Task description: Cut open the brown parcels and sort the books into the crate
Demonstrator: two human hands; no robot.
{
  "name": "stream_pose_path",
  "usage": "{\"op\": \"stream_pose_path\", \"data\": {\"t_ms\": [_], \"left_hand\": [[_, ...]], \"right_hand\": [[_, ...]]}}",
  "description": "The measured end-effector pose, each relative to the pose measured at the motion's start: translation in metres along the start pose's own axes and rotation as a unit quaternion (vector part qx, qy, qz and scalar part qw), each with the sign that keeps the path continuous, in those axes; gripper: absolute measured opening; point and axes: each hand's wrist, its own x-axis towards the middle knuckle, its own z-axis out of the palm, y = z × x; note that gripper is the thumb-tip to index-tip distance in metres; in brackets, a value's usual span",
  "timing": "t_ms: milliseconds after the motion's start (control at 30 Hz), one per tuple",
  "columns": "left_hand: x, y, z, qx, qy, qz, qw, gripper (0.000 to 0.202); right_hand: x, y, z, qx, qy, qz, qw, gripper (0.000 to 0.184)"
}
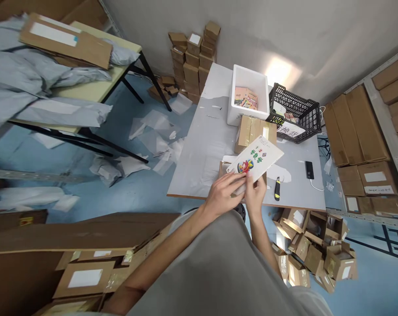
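Observation:
A white flat rectangular thing [259,157] with green and red characters and a small colourful figure is tilted above the table's front edge; whether it is a booklet or a thin box, I cannot tell. My left hand [223,193] has its fingers closed over the lower left edge. Close beside it, my right hand [254,193] pinches the bottom edge, thumb on the printed face. Beneath lies a small cardboard box [222,170], mostly hidden by the hands and the white thing. A taped carton [249,131] stands just behind. To the right rests a black and yellow utility knife [277,188].
On the grey table [195,162] stand a white foam box [233,112] with colourful packets and a black plastic crate [304,112]. A phone [309,170] with a cable lies right. Opened cartons [313,250] cover the floor at right; paper scraps [155,125] litter the left.

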Motion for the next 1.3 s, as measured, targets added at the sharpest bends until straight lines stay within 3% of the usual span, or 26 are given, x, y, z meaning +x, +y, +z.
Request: {"op": "stream_pose_path", "data": {"t_ms": [33, 100, 200, 333, 500, 633, 733, 833, 900, 967, 1067, 1167, 1233, 1300], "left_hand": [[0.000, -0.002, -0.002, 0.002, -0.013, 0.006, 1.000, 0.033], [0.002, -0.009, -0.009, -0.008, 0.020, -0.019, 1.000, 0.051], [0.005, -0.020, -0.023, -0.100, 0.093, -0.123, 0.983, 0.072], [0.007, -0.024, -0.032, -0.245, 0.061, -0.241, 0.937, 0.069], [0.007, -0.013, -0.031, -0.259, 0.117, -0.254, 0.924, 0.063], [0.005, -0.003, -0.029, -0.173, 0.173, -0.208, 0.947, 0.051], [0.002, 0.004, -0.024, -0.061, 0.193, -0.093, 0.975, 0.030], [-0.002, 0.009, -0.016, 0.066, 0.156, 0.097, 0.981, 0.028], [-0.004, 0.012, -0.013, 0.126, 0.115, 0.180, 0.969, 0.038], [-0.004, 0.015, -0.015, 0.145, 0.065, 0.204, 0.966, 0.042], [0.002, 0.015, -0.027, 0.108, 0.027, 0.153, 0.982, 0.037], [0.010, 0.009, -0.047, 0.061, 0.123, 0.040, 0.990, 0.019], [0.013, 0.004, -0.059, 0.007, 0.179, -0.036, 0.983, 0.037], [0.015, 0.000, -0.066, -0.067, 0.179, -0.090, 0.977, 0.048]], "right_hand": [[0.003, -0.001, -0.003, 0.005, 0.018, 0.000, 1.000, 0.059], [0.010, -0.003, -0.012, 0.018, 0.018, 0.000, 1.000, 0.058], [0.014, -0.009, -0.024, 0.049, -0.013, 0.011, 0.999, 0.057], [0.012, -0.009, -0.025, 0.084, -0.041, 0.031, 0.995, 0.058], [0.020, 0.002, -0.017, 0.048, -0.050, 0.038, 0.997, 0.069], [0.021, 0.003, -0.013, -0.069, 0.006, -0.045, 0.997, 0.075], [0.008, -0.005, -0.005, -0.068, -0.041, -0.067, 0.995, 0.067], [-0.006, -0.010, 0.007, -0.006, -0.102, -0.037, 0.994, 0.057], [-0.009, -0.010, 0.012, 0.011, -0.069, -0.007, 0.998, 0.051], [-0.006, -0.008, 0.012, 0.030, -0.025, 0.022, 0.999, 0.053], [0.003, -0.006, 0.003, 0.079, -0.015, 0.066, 0.995, 0.055], [0.011, -0.006, -0.009, 0.115, -0.034, 0.107, 0.987, 0.061], [0.012, -0.008, -0.014, 0.121, -0.046, 0.115, 0.985, 0.066], [0.012, -0.009, -0.015, 0.124, -0.056, 0.115, 0.984, 0.068]]}}
